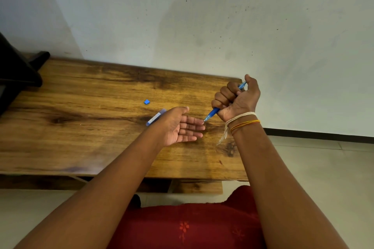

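My right hand (235, 97) grips a blue pen (214, 111) in a fist above the right end of a wooden table (81, 137). The pen's tip points down and left and reaches the fingertips of my left hand (182, 125). My left hand lies palm up with straight fingers, holding nothing. Behind its wrist lies a blue and clear pen cap or barrel (154, 117) on the table, partly hidden. A small blue piece (147, 101) lies further back on the wood.
A dark object (18, 70) stands at the table's far left end. A pale wall (202, 16) runs directly behind the table. Tiled floor (323, 168) lies to the right. My red garment (192, 226) fills the bottom.
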`<state>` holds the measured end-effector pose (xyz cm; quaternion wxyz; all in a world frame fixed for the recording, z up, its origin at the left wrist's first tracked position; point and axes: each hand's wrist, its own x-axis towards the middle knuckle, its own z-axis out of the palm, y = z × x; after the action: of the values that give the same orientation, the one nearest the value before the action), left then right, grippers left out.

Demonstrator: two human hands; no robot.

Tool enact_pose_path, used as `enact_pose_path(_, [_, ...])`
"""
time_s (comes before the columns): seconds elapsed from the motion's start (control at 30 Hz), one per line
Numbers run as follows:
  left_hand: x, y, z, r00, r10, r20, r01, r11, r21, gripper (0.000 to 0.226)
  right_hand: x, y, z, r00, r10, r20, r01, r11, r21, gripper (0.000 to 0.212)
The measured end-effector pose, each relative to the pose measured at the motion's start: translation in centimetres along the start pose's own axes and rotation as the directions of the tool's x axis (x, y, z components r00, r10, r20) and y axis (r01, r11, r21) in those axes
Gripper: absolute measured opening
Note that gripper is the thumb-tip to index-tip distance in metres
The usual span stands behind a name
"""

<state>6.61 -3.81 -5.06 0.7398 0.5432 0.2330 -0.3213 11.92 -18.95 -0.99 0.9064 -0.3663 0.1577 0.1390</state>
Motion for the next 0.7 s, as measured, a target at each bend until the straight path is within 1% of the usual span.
enact_pose_path(0.17, [-0.07, 0.01, 0.05, 1.000, 0.004, -0.003, -0.004, 1.000, 0.002, 0.057, 0.01, -0.04, 0.05, 1.000, -0.008, -0.007, 0.008, 1.000, -0.010, 0.051])
enact_pose_path(0.7, [-0.05, 0.00, 0.06, 1.000, 0.007, -0.008, -0.006, 1.000, 0.021, 0.055, 0.32, -0.03, -0.25, 1.000, -0.003, -0.012, 0.003, 1.000, 0.019, 0.052])
